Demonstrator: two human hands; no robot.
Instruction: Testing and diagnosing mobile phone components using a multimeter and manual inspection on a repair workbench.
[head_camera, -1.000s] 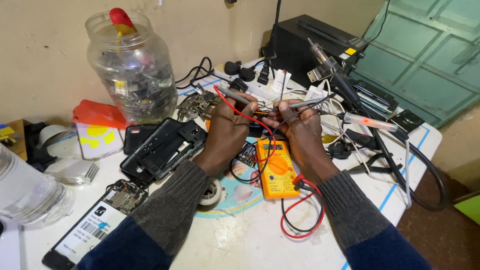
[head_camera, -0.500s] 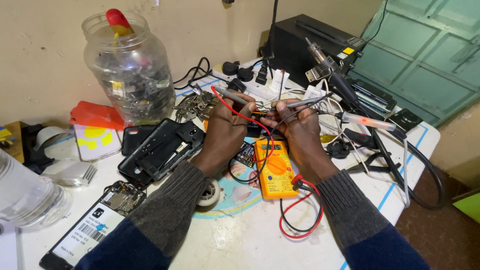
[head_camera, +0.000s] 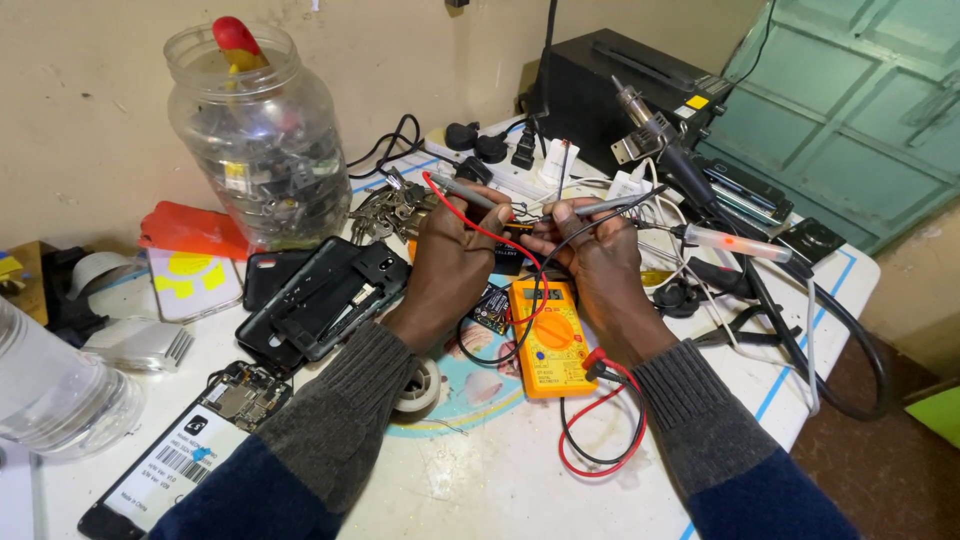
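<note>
My left hand (head_camera: 452, 262) grips a grey test probe (head_camera: 462, 190) with a red lead, its tip pointing right. My right hand (head_camera: 598, 268) grips a second grey probe (head_camera: 608, 205) with a black lead, its tip pointing left. Both tips meet over a small dark part (head_camera: 516, 228) held between my fingers, mostly hidden. An orange multimeter (head_camera: 548, 336) lies on the white table (head_camera: 480, 470) just below my hands, its red lead (head_camera: 598, 452) looping toward me.
An opened black phone frame (head_camera: 322, 298) and a circuit board (head_camera: 244, 396) lie at left. A glass jar of parts (head_camera: 262, 140) stands behind. A tape roll (head_camera: 420, 386) sits under my left forearm. A black station (head_camera: 618, 92), hot-air handle (head_camera: 668, 150) and pliers (head_camera: 752, 322) crowd the right.
Both hands have stayed together over the multimeter with the probes held. The view has shifted slightly; nothing else has visibly moved.
</note>
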